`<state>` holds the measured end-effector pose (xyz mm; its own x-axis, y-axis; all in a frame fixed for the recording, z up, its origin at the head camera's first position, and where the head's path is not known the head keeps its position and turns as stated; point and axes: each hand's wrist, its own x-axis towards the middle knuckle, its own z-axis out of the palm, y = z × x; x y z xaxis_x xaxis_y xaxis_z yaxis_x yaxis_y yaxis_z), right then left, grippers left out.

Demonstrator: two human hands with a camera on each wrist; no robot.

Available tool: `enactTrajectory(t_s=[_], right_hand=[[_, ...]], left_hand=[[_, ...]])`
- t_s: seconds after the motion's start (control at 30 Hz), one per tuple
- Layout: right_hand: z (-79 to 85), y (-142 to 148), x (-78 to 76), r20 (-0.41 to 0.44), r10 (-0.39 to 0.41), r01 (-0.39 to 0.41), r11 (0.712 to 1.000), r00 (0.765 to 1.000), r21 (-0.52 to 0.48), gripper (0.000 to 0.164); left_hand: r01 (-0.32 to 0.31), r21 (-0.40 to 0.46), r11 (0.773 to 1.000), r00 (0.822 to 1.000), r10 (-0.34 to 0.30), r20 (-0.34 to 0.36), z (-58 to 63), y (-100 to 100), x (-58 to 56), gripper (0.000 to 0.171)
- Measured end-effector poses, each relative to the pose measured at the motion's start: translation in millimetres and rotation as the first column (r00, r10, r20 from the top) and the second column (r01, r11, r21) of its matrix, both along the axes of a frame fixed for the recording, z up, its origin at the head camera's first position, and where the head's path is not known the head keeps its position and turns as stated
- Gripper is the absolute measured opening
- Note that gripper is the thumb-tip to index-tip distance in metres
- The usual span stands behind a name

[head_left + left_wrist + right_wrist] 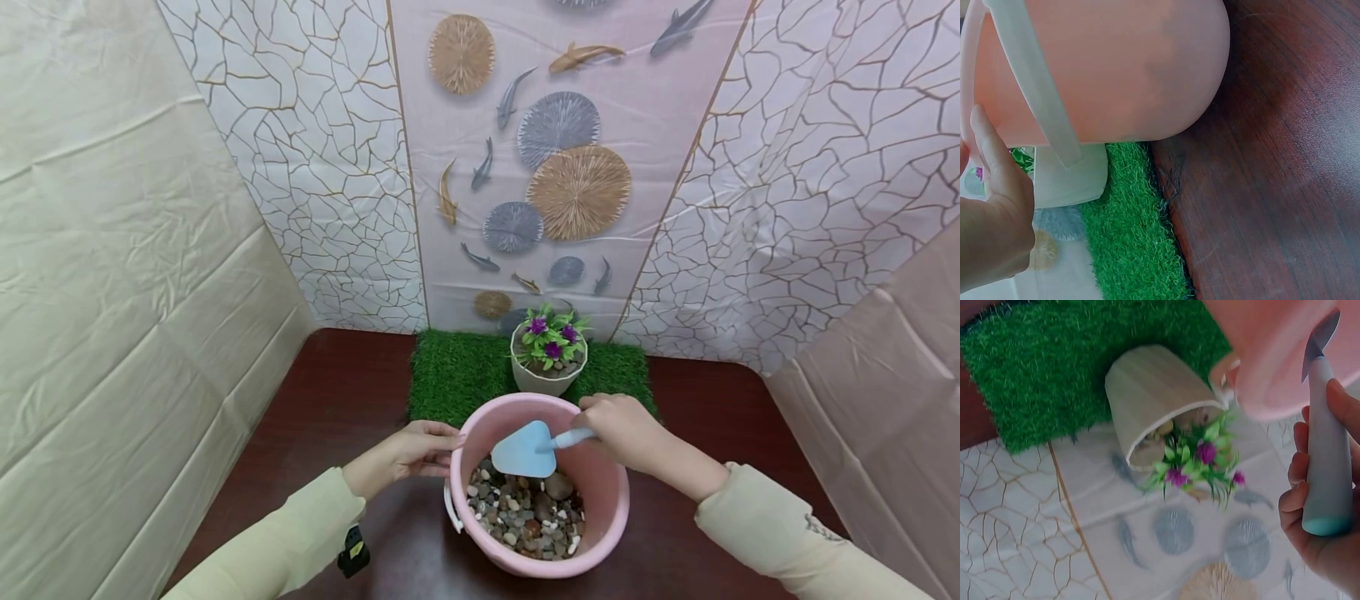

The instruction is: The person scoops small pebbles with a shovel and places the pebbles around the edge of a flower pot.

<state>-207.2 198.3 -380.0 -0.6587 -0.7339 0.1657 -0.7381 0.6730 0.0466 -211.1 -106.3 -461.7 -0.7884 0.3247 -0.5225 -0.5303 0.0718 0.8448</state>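
A pink bucket [617, 517] with pebbles [525, 521] of mixed colours in its bottom stands on the table. My left hand [416, 450] grips its left rim, one finger [988, 140] lying along the outer wall in the left wrist view. My right hand [618, 425] holds a small garden trowel by its pale grey handle [1327, 450], which has a teal end. The trowel's light blue blade [525, 450] hangs tilted inside the bucket, above the pebbles. No pebbles show on the visible blade surface.
Behind the bucket, a white flower pot [543, 379] with purple flowers and stones stands on a green grass mat [457, 375]. The bucket's white handle [452, 504] hangs down its left side. A dark strapped object [352, 552] shows beside the left sleeve. Patterned cloth walls surround the dark wooden table [352, 375].
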Motion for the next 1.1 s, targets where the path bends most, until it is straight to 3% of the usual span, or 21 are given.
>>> enactTrajectory(t_s=[0.33, 0.47, 0.6, 0.83, 1.0, 1.1], right_hand=[[-24.3, -11, 3.2, -0.164, 0.042, -0.028, 0.996, 0.986, 0.086, 0.026], [-36.1, -16, 3.9, -0.221, 0.095, -0.071, 0.991, 0.971, 0.113, 0.026], [-48.2, -22, 1.3, -0.209, 0.15, -0.122, 0.983, 0.966, 0.14, 0.022], [-61.0, -19, 1.5, -0.095, 0.099, -0.093, 0.994, 0.991, 0.059, 0.02], [-67.5, -18, 4.1, -0.194, 0.15, -0.135, 0.987, 0.969, 0.089, 0.019], [-69.6, -18, 3.2, -0.193, 0.153, -0.141, 0.987, 0.969, 0.072, 0.02]], left_hand=[[0.001, 0.013, 1.0, 1.0, -0.001, -0.004, -0.2, 1, 0.8, 0.021], [0.006, 0.02, 1.0, 1.0, -0.006, -0.005, 0.4, 2, 1.4, 0.023], [0.009, 0.017, 1.0, 1.0, -0.009, -0.004, 0.7, 2, 1.8, 0.025], [0.005, -0.004, 1.0, 1.0, -0.005, 0.005, 0.1, 2, 1.5, 0.031], [0.014, 0.011, 1.0, 1.0, -0.014, -0.007, 0.8, 0, 0.4, 0.032], [0.01, 0.009, 1.0, 1.0, -0.01, -0.007, 1.0, 0, 0.4, 0.034]])
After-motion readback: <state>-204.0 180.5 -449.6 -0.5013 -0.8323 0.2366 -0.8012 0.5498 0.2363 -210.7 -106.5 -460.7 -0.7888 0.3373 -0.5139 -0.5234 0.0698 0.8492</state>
